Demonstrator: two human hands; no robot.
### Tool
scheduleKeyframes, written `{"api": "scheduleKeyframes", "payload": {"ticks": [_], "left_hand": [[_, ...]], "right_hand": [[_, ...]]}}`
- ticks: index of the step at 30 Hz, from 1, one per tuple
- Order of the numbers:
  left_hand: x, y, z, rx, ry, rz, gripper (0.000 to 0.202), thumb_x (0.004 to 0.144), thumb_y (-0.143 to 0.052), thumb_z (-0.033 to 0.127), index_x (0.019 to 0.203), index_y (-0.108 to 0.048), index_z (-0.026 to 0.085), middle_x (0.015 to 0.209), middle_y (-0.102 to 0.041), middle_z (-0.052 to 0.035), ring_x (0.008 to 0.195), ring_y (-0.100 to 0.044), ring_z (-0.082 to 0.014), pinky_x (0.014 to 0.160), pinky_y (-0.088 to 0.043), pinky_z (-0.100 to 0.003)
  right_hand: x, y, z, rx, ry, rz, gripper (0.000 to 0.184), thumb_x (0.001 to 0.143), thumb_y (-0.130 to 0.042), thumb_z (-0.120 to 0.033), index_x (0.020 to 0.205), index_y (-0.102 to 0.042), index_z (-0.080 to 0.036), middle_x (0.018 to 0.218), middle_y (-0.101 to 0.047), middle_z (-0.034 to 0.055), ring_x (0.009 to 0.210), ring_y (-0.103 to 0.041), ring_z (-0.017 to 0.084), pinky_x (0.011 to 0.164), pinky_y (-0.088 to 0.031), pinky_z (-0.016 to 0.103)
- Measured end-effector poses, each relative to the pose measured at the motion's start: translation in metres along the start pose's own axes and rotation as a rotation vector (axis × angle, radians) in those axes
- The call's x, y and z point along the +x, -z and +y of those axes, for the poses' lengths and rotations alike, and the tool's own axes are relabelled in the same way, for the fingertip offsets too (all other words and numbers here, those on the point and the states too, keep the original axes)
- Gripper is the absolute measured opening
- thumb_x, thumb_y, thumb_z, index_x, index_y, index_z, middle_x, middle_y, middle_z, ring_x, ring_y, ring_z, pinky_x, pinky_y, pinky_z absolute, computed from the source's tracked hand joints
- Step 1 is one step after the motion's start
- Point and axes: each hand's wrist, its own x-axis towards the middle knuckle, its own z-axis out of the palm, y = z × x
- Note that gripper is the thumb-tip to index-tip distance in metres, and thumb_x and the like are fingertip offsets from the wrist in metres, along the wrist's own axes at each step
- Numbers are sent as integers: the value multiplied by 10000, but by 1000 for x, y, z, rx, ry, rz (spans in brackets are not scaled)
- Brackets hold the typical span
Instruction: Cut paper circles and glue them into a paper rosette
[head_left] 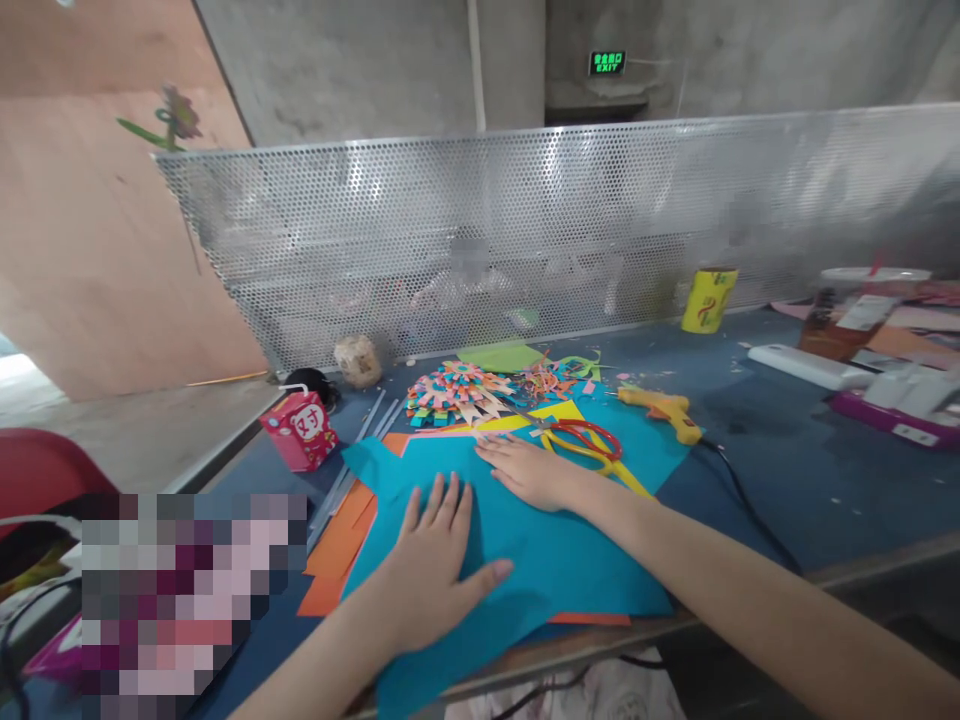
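Note:
A large blue paper sheet (525, 545) lies on the table in front of me, over orange sheets (341, 550) and a yellow sheet (559, 412). My left hand (435, 570) rests flat on the blue sheet, fingers spread. My right hand (529, 470) also lies flat on it, farther back, fingers stretched toward the left. Red-handled scissors (589, 440) lie just right of my right hand. Neither hand holds anything.
A paper flower of coloured strips (457, 392) and scraps sit behind the sheets. A yellow glue gun (664, 408) with black cord lies right. A red drink carton (300, 430) stands left. A perforated metal screen (525, 230) bounds the table's back; clutter fills the far right.

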Motion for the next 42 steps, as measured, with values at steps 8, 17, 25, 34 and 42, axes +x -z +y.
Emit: {"api": "scheduleKeyframes", "payload": {"ticks": [8,17,25,34,42], "left_hand": [[-28,4,13,-208,-450,-104,601,851,-296,605,1341,-414,277,1385,-446,-20,1309,-337,-260,1016,-368,-442],[14,-3,-34,100,-136,69,746,851,-334,583,1426,-173,136,1471,-175,-134,1362,-173,-296,1084,-219,-497],[20,1,-81,364,241,241,544,853,-334,495,1197,-595,165,1362,-431,-205,1270,-330,-436,995,-206,-652],[-11,-5,-36,188,216,53,726,782,-403,598,1318,-456,111,1372,-400,-157,1267,-384,-361,1016,-318,-575],[11,34,-40,281,36,604,400,873,-346,450,961,-684,256,960,-714,-41,896,-647,-260,814,-491,-405]], "right_hand": [[1,1,1,31,17,-2,475,937,-299,-236,1381,-341,-74,1438,-283,128,1351,-224,225,1125,-202,444],[-12,17,7,153,-41,174,435,943,-303,-253,1359,-396,-165,1396,-397,56,1295,-355,179,1079,-322,347],[-17,26,34,216,-149,287,344,901,-394,-205,1180,-595,-197,1204,-597,28,1112,-553,191,950,-453,315],[-17,23,17,158,-19,202,339,871,-472,-182,1188,-592,-191,1203,-598,46,1111,-542,208,987,-400,358],[-14,26,9,111,29,185,241,891,-471,-173,1046,-655,-162,1051,-662,75,987,-588,214,897,-420,348]]}}
